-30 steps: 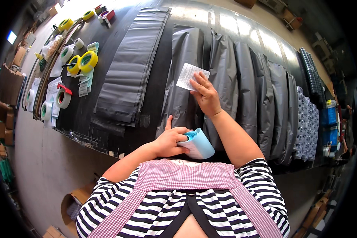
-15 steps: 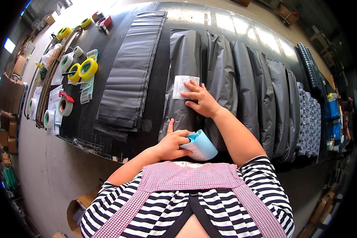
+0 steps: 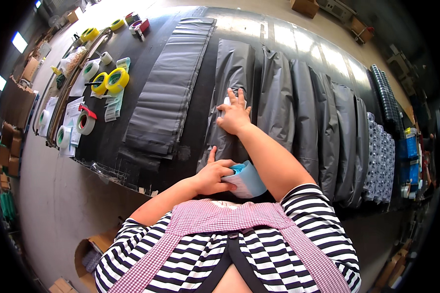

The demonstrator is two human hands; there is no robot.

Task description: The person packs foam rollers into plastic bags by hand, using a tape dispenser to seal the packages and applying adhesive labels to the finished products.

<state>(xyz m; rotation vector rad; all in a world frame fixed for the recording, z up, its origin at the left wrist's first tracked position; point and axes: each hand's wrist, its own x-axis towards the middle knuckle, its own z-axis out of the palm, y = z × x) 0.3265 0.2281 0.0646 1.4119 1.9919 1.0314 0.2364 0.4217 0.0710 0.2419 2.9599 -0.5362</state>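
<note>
From the head camera we see our right hand (image 3: 234, 116) pressed flat, fingers spread wide, on a white label (image 3: 226, 101) that lies on a grey plastic mailer bag (image 3: 232, 73), one of a row of such bags across the dark table (image 3: 200, 127). Our left hand (image 3: 214, 176) is curled around a light blue label roll (image 3: 247, 179), held near our chest at the table's near edge. Yellow tape rolls (image 3: 113, 80) sit well apart to the left

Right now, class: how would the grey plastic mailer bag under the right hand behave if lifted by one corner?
The grey plastic mailer bag would probably flop and sag, since it already wrinkles. Its glossy film looks slippery. It lies thin and flat beneath the right hand, so is likely light.
</note>
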